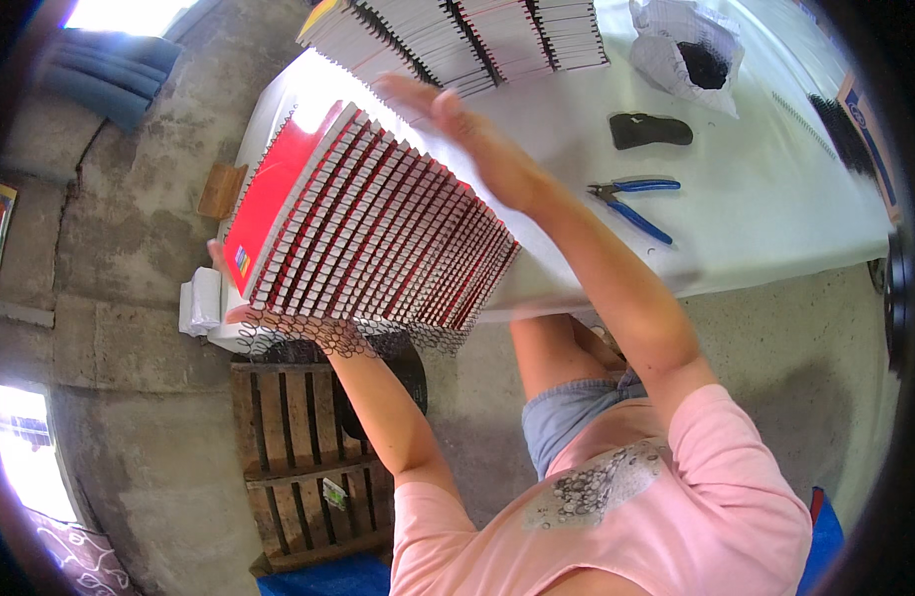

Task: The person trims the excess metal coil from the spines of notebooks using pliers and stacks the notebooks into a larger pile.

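A thick stack of red-covered spiral notebooks (378,228) stands tilted at the table's left corner, its rows of bound edges turned toward me. Loose coil ends stick out along its lower side. My left hand (284,320) grips the stack at its lower left corner, the palm partly hidden under the coils. Above the stack's upper edge, my right hand (472,134) is held with its fingers stretched out and slightly blurred. Whether it touches the notebooks I cannot tell.
Another pile of spiral notebooks (477,45) stands at the back. To the right lie blue-handled pliers (644,186), a flat black object (651,130), a white bag (666,74) and black coils (843,139) by a cardboard box (868,139). A wooden pallet (308,479) is below left.
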The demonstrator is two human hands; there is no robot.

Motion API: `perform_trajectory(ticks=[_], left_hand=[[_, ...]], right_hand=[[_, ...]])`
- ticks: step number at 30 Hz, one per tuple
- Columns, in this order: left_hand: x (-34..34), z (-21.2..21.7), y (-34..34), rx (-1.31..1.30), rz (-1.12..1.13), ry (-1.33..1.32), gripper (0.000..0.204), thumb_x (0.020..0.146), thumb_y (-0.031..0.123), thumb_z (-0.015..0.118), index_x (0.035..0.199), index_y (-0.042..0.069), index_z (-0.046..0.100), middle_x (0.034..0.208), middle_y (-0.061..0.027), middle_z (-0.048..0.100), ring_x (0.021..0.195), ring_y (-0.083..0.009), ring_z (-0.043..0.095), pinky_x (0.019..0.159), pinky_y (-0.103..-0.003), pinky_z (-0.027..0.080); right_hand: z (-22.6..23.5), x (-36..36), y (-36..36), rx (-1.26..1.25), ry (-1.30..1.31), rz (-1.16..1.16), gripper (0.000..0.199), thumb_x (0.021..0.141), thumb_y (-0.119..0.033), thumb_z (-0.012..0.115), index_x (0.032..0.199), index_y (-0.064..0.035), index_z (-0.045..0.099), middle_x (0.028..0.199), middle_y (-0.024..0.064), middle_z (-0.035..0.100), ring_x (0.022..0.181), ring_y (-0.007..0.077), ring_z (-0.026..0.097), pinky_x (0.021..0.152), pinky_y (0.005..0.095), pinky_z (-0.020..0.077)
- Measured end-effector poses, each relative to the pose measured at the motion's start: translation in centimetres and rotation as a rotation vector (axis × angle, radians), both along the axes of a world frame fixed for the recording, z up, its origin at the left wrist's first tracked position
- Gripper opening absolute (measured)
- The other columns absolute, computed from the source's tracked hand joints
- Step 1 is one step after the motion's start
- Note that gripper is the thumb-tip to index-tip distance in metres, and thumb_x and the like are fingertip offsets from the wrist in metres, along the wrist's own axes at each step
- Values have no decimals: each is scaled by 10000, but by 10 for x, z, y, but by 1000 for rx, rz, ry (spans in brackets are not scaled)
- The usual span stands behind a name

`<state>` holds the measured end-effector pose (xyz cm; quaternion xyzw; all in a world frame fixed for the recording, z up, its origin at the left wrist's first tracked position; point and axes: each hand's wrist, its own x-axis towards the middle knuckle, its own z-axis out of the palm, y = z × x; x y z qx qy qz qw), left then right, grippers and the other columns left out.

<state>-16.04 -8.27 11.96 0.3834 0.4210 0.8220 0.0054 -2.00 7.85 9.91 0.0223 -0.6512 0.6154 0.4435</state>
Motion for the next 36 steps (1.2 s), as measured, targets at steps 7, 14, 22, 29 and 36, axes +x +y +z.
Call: perform_trajectory(ticks=[7, 14, 22, 29, 36], left_hand=[[-42, -113, -16, -380, -190, -498, 801, 847, 683, 248, 1399, 103, 227, 1307, -182, 402, 1163, -351, 465, 863, -518, 488], [-58, -106, -7, -357, -196, -510, 785, 854, 667, 260, 1396, 99, 238, 1309, -173, 404, 1163, -340, 462, 880, -510, 470], [-50, -132, -12, -538, -317, -543, 767, 862, 649, 273, 1392, 95, 250, 1311, -164, 406, 1162, -327, 458, 899, -500, 448], [-56, -140, -22, -624, -391, -551, 752, 869, 633, 285, 1389, 91, 261, 1312, -155, 408, 1162, -315, 455, 916, -492, 430], [-53, -144, -23, -652, -404, -561, 736, 876, 617, 297, 1386, 88, 272, 1314, -147, 410, 1161, -304, 451, 933, -483, 411]], right_hand=[[-40, -10, -30, -186, -96, 77, 873, 845, -724, 173, 1298, -37, 465, 1277, 184, 499, 1225, 284, 422, 1050, 360, 272], [-46, -5, -32, 75, -8, -464, 819, 836, -708, 270, 1404, -119, 299, 1438, 220, 252, 1345, 342, 227, 1058, 566, 123], [-136, -24, -125, 850, 78, -796, 463, 820, -650, 395, 1242, -476, 475, 1428, -28, 344, 1341, 204, 263, 980, 699, 8], [-152, -41, -136, 787, 134, -997, 419, 821, -656, 380, 1220, -545, 449, 1432, -44, 333, 1344, 165, 245, 1000, 694, 12], [-153, -39, -138, 775, 63, -979, 432, 808, -675, 390, 1214, -542, 454, 1435, -70, 326, 1352, 169, 233, 996, 699, 24]])
